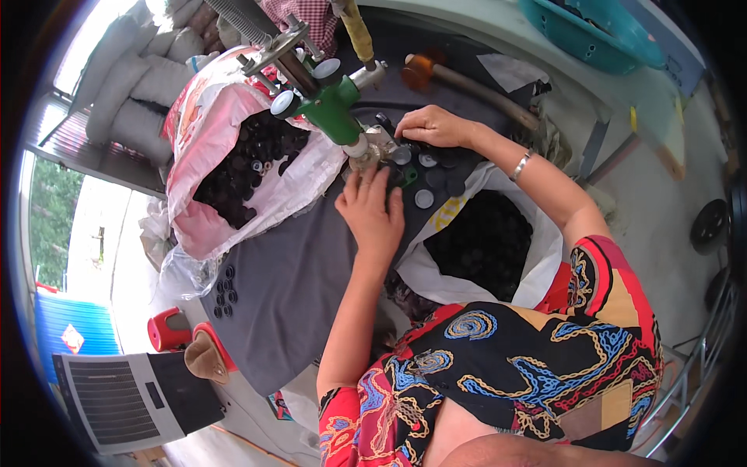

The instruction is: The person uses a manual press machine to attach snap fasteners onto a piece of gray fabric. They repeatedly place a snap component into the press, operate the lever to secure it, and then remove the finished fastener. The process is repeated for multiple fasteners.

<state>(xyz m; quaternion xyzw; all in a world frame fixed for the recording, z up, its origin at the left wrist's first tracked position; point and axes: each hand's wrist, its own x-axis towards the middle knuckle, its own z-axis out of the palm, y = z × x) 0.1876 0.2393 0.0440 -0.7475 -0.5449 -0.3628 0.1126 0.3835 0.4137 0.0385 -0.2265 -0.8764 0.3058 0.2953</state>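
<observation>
A green hand press (331,113) stands at the far middle of the cloth-covered table. My left hand (372,212) reaches up to the foot of the press, fingers stretched out and thumb apart. Its fingertips are at the metal base under the ram, and I see nothing held in it. To the right of the press, my right hand (436,127) is bent, with its fingers together over small dark pieces; what they hold, if anything, is hidden. Between and beside the hands lie several round caps, some dark and some with pale faces, such as a pale-faced cap (424,198).
An open sack (222,109) of black round pieces stands at the left, and a white bag (545,261) of black pieces is at the right, near my body. A mallet (486,89) lies behind. Black rings (226,292) sit on the grey cloth (292,303). A teal basket (583,39) is far right.
</observation>
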